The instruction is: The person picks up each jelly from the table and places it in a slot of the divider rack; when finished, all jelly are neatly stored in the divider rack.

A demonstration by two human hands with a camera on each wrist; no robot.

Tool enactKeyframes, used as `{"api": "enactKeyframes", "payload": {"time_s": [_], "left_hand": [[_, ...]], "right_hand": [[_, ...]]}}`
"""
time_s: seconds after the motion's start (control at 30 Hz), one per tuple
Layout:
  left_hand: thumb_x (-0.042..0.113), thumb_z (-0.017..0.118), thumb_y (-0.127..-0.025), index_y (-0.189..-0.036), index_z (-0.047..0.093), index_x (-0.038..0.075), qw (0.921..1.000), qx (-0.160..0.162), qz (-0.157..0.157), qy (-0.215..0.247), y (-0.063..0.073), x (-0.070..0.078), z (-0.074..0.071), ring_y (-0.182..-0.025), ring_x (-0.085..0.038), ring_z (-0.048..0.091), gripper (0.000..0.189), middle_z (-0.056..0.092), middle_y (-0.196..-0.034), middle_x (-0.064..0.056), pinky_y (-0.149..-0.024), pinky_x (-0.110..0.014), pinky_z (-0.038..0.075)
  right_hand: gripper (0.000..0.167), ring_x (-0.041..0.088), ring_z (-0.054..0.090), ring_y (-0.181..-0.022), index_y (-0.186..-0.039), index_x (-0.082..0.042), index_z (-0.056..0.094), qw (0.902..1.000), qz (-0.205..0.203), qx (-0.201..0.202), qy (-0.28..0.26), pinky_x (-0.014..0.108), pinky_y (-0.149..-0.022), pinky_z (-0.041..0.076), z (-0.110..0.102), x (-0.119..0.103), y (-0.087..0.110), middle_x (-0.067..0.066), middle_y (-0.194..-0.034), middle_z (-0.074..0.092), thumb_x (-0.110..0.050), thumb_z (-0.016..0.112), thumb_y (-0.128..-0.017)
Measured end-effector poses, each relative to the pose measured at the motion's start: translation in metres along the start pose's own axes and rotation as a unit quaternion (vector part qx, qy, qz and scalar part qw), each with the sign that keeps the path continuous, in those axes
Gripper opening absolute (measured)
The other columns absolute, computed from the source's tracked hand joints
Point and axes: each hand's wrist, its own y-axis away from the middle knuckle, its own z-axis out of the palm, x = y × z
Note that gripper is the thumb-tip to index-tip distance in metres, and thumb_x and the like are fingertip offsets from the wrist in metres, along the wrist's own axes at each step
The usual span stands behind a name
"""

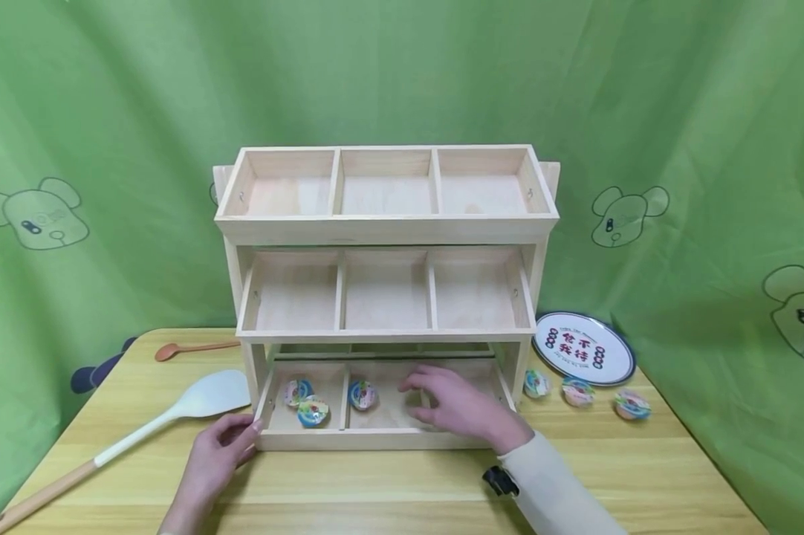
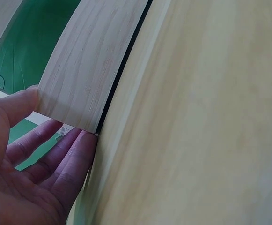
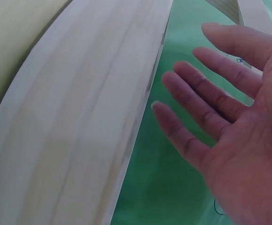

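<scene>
My left hand (image 1: 218, 461) is at the left front corner of the bottom tray of a three-tier wooden rack (image 1: 386, 231). In the left wrist view, the thumb lies on the tray's top edge and the fingers (image 2: 75, 161) are against its end. Over the middle and right compartments of that tray hovers my right hand (image 1: 458, 405), fingers spread and holding nothing. Two small jelly cups (image 1: 313, 411) with printed lids sit in the tray's left compartment. Another jelly cup (image 1: 362, 395) lies in the middle one, left of my right fingertips.
Three more jelly cups (image 1: 578, 391) lie on the table right of the rack, before an oval white plate (image 1: 584, 349) with a blue rim. On the left are a long-handled white spatula (image 1: 211, 394) and a small wooden spoon (image 1: 168, 351). A green curtain (image 1: 388, 74) hangs behind.
</scene>
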Motion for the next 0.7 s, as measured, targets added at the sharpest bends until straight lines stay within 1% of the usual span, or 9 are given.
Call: {"api": "enactKeyframes", "payload": {"time_s": [0.07, 0.2, 0.3, 0.4, 0.57, 0.7], "left_hand": [[0.008, 0.066, -0.095, -0.119, 0.057, -0.013, 1.0, 0.001, 0.0, 0.001, 0.0, 0.0, 0.0, -0.091, -0.014, 0.063, 0.033, 0.061, -0.111, -0.021, -0.083, -0.029, 0.059], [0.008, 0.066, -0.095, -0.12, 0.057, -0.013, 1.0, 0.0, -0.004, 0.008, -0.001, 0.0, 0.0, -0.091, -0.015, 0.063, 0.034, 0.061, -0.111, -0.022, -0.083, -0.03, 0.059], [0.008, 0.065, -0.096, -0.121, 0.056, -0.014, 0.9999, -0.001, -0.007, 0.012, -0.002, 0.0, 0.001, -0.091, -0.015, 0.063, 0.034, 0.061, -0.11, -0.022, -0.083, -0.03, 0.059], [0.008, 0.065, -0.096, -0.121, 0.056, -0.014, 0.9999, -0.001, -0.006, 0.013, -0.002, -0.001, 0.001, -0.091, -0.015, 0.063, 0.034, 0.06, -0.11, -0.022, -0.083, -0.03, 0.059], [0.007, 0.066, -0.095, -0.119, 0.057, -0.013, 0.9999, 0.002, -0.003, 0.01, -0.002, -0.001, 0.001, -0.091, -0.016, 0.063, 0.033, 0.061, -0.11, -0.022, -0.083, -0.029, 0.059], [0.006, 0.066, -0.094, -0.119, 0.057, -0.013, 1.0, 0.003, -0.003, 0.004, -0.001, -0.001, 0.001, -0.093, -0.018, 0.063, 0.032, 0.061, -0.11, -0.022, -0.083, -0.029, 0.059]], "right_hand": [[0.039, 0.032, 0.054, -0.117, -0.126, -0.007, 0.063, 1.0, 0.008, 0.003, -0.005, 0.05, -0.102, 0.047, -0.002, 0.001, 0.003, 0.01, -0.13, 0.058, -0.016, 0.071, -0.089], [0.04, 0.04, 0.046, -0.126, -0.128, -0.01, 0.063, 0.9994, 0.033, 0.007, -0.011, 0.06, -0.107, 0.038, -0.006, 0.004, 0.01, 0.016, -0.138, 0.052, -0.018, 0.071, -0.089], [0.04, 0.045, 0.04, -0.131, -0.129, -0.011, 0.063, 0.9988, 0.046, 0.009, -0.013, 0.064, -0.109, 0.031, -0.008, 0.008, 0.015, 0.021, -0.144, 0.046, -0.019, 0.07, -0.09], [0.04, 0.046, 0.038, -0.132, -0.129, -0.01, 0.062, 0.9987, 0.048, 0.011, -0.012, 0.065, -0.109, 0.03, -0.01, 0.012, 0.019, 0.023, -0.144, 0.044, -0.018, 0.07, -0.091], [0.04, 0.044, 0.043, -0.128, -0.128, -0.008, 0.063, 0.9992, 0.034, 0.016, 0.009, 0.063, -0.109, 0.034, -0.013, 0.016, 0.026, 0.02, -0.139, 0.051, -0.015, 0.071, -0.089], [0.039, 0.044, 0.042, -0.129, -0.127, -0.007, 0.063, 0.9992, 0.031, 0.016, 0.021, 0.062, -0.109, 0.033, -0.014, 0.019, 0.032, 0.019, -0.138, 0.052, -0.016, 0.071, -0.089]]}}
